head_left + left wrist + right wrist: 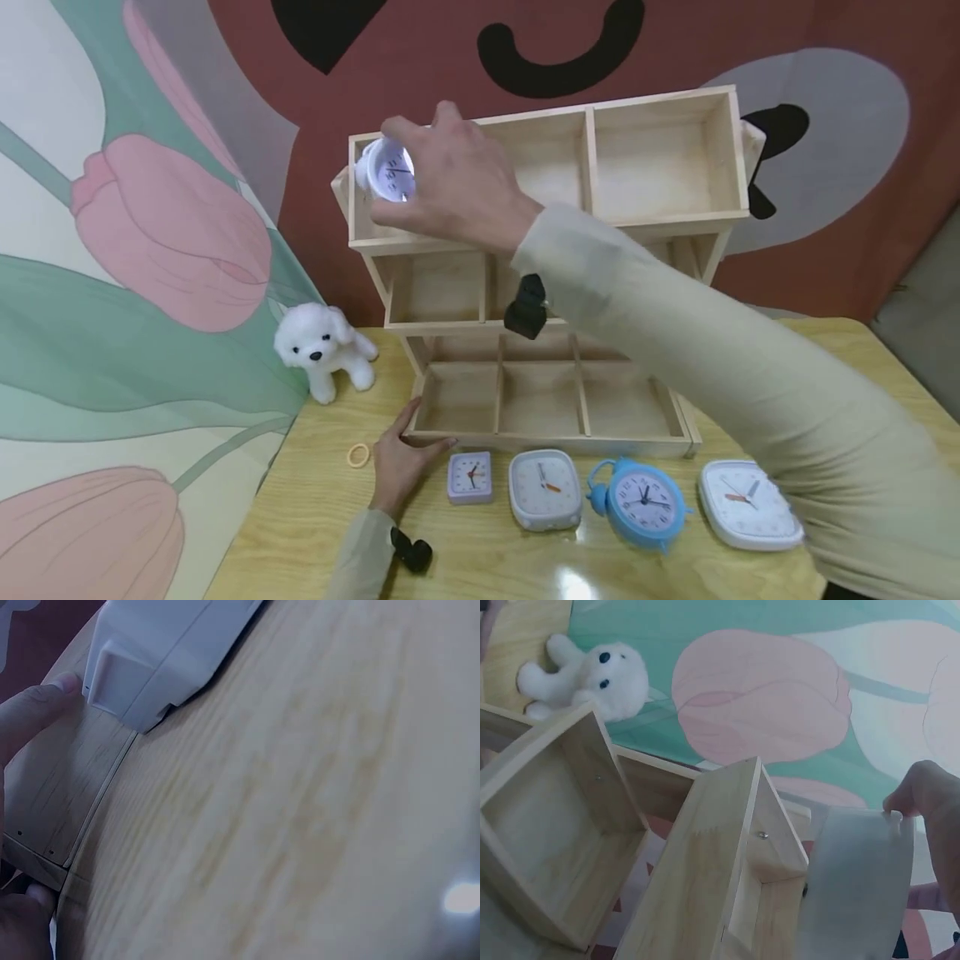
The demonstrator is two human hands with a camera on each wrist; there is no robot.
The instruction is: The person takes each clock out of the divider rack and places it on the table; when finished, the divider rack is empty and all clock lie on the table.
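Observation:
In the head view my right hand [468, 179] grips a small white alarm clock [390, 169] by its edges, at the left compartment of the top tier of a three-tier wooden shelf [547, 446]. From the right wrist, the clock's pale smooth side [855, 877] shows beside the top tray, my fingers at its upper edge. My left hand [401, 462] holds the bottom tray's front left corner, thumb along the front board and fingers round the side. A small lilac square clock [470, 478] stands just right of that thumb; its casing [150, 660] looms large in the left wrist view.
Right of the lilac clock, along the table [300, 508], are a white square clock [545, 490], a blue twin-bell alarm clock [645, 505] and another white clock [750, 504]. A white plush dog [322, 346] and a yellow ring [358, 455] lie left of the shelf.

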